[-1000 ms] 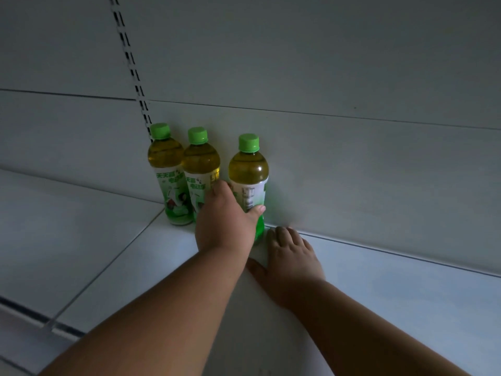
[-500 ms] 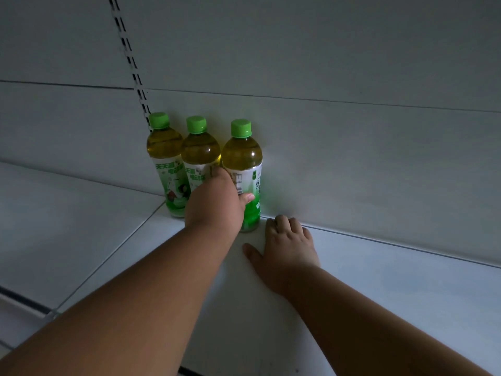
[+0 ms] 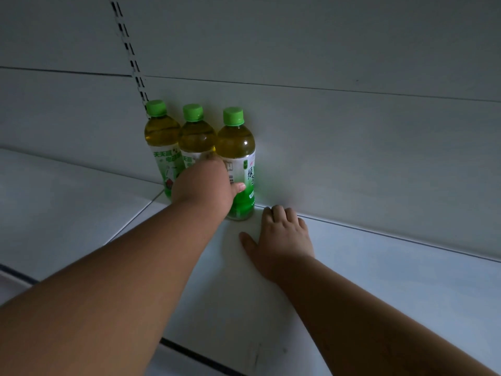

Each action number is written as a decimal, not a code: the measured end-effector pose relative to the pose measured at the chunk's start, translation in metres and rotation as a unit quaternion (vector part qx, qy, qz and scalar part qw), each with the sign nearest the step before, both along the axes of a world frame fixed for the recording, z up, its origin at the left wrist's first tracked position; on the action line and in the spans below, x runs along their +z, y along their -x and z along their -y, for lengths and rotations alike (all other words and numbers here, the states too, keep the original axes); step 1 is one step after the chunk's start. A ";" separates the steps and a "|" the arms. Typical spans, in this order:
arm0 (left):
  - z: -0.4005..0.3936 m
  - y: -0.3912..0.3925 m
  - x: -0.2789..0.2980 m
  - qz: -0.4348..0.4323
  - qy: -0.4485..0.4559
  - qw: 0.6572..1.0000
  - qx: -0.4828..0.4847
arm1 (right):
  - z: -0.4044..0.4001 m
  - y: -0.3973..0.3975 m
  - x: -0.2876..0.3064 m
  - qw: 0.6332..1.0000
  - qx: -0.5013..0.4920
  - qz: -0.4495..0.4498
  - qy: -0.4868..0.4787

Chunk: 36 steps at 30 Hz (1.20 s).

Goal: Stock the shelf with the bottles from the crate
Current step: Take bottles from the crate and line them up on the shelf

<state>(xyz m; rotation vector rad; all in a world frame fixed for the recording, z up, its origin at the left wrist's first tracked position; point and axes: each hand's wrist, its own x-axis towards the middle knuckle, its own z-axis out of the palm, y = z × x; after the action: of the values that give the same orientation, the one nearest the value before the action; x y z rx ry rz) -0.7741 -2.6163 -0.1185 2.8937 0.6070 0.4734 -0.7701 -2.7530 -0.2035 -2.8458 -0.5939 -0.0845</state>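
Three green-capped tea bottles stand upright in a row against the back panel of the white shelf (image 3: 379,267). My left hand (image 3: 202,183) is wrapped around the lower body of the right bottle (image 3: 238,147), which touches the middle bottle (image 3: 196,139). The left bottle (image 3: 161,134) stands beside the slotted upright. My right hand (image 3: 282,240) lies flat on the shelf just right of the held bottle, fingers spread, holding nothing. The crate is out of view.
A slotted metal upright (image 3: 130,50) runs up the back panel behind the left bottle. A seam (image 3: 135,215) divides this shelf board from the one on the left. The shelf's front edge (image 3: 200,356) runs along the bottom.
The right bottle has been slid left by my left hand until it meets the middle bottle, and its label has turned. My right hand has stayed flat on the shelf.
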 end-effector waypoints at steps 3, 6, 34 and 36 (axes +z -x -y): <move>0.004 0.024 0.001 -0.007 0.017 1.000 0.005 | 0.005 0.006 0.008 1.000 0.001 -0.015 -0.008; 0.006 0.070 -0.004 -0.012 0.051 0.999 -0.003 | 0.012 0.025 0.023 1.000 0.019 -0.019 -0.007; -0.069 0.651 -0.070 -0.125 0.075 0.905 0.399 | -0.192 0.464 0.039 0.806 0.591 -0.033 0.008; -0.083 0.672 -0.102 -0.136 0.097 0.893 0.417 | -0.209 0.482 0.011 0.793 0.605 -0.058 0.030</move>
<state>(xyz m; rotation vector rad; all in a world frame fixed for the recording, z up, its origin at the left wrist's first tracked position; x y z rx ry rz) -1.4462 -2.5331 -0.2201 2.3858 1.8348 0.0636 -1.2522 -2.5441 -0.1930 -1.9394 -2.2066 0.3255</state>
